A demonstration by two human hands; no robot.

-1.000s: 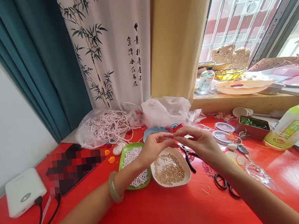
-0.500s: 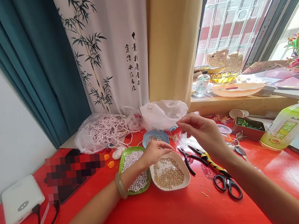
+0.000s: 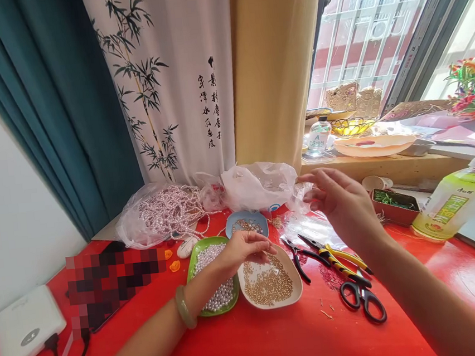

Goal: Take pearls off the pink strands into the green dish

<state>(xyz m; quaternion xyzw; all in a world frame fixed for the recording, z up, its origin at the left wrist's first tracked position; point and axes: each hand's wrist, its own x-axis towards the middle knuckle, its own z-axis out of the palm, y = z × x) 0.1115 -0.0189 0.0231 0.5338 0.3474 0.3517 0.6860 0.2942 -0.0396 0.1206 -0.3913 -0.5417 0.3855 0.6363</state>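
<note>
Over the white dish of gold beads (image 3: 273,286) hovers my left hand (image 3: 248,249), its thumb and fingers pinched on something too small to make out. A bangle (image 3: 185,308) circles that wrist. The green dish of pearly beads (image 3: 221,297) lies partly under my left forearm. My right hand (image 3: 338,196) is raised to the right, above the plastic wrap and pliers, with its fingers bent together; whatever is between them cannot be made out. Behind my left hand sits a blue dish (image 3: 259,220) with small beads.
Black pliers (image 3: 298,259), yellow-handled pliers (image 3: 337,258) and scissors (image 3: 362,296) lie right of the dishes. Farther right are a red tin (image 3: 398,213) and a bottle (image 3: 454,202). Bagged bead strings (image 3: 169,210) and a white bag (image 3: 259,184) are behind; a power bank (image 3: 29,329) is left.
My right hand has moved right and slightly up, away from my left hand. My left hand stays over the white dish, turned a little. The view has shifted slightly.
</note>
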